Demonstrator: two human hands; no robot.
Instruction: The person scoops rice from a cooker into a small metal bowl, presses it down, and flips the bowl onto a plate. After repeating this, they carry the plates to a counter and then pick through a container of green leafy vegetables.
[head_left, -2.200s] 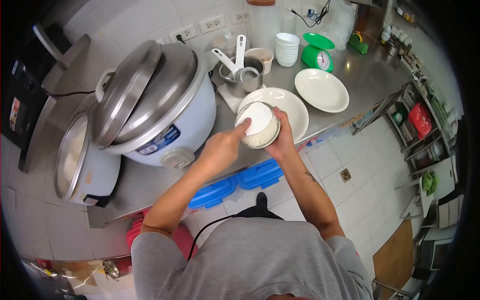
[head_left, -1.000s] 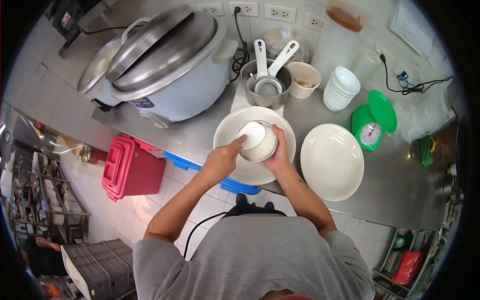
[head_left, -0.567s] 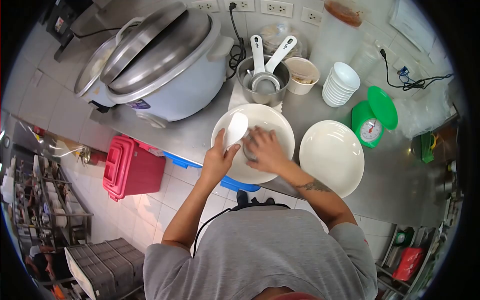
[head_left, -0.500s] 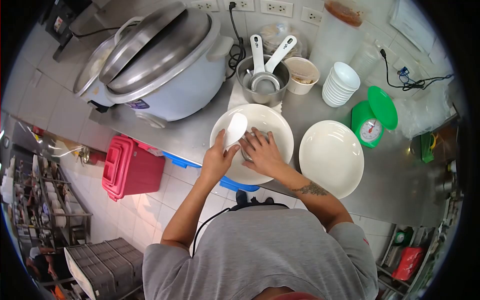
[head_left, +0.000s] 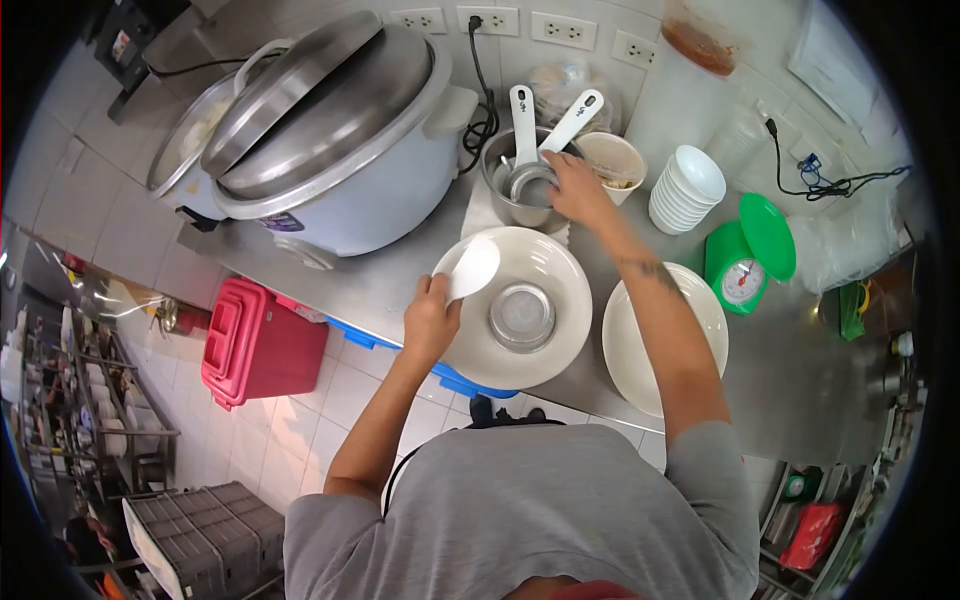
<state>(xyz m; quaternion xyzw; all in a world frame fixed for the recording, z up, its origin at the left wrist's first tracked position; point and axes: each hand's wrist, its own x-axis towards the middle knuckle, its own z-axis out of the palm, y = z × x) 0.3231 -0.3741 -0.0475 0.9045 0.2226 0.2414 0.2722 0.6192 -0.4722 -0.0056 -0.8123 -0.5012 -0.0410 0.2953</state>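
My left hand (head_left: 432, 320) is closed around a white rice paddle (head_left: 474, 268), its blade over the left rim of a large cream bowl (head_left: 570, 335). Inside that bowl sits a small round metal dish (head_left: 522, 317), with no hand on it. My right hand (head_left: 582, 190) is at a metal pot (head_left: 497, 148) behind the bowl. Its fingers are bent at the base of a white-handled metal scoop (head_left: 572, 120) and seem to grip it; the fingertips are partly hidden. A second white handle (head_left: 523, 122) stands up in the same pot.
Left stands a large rice cooker (head_left: 350, 190) with tilted metal lids. A cream plate (head_left: 640, 350) lies under my right forearm. Behind are a paper tub (head_left: 612, 160), stacked white bowls (head_left: 686, 190) and a green scale (head_left: 735, 265). A red bin (head_left: 260, 340) is on the floor.
My right hand has left the small metal dish in the bowl and moved up to the pot with the scoops. My left hand still holds the rice paddle, nearly in place.
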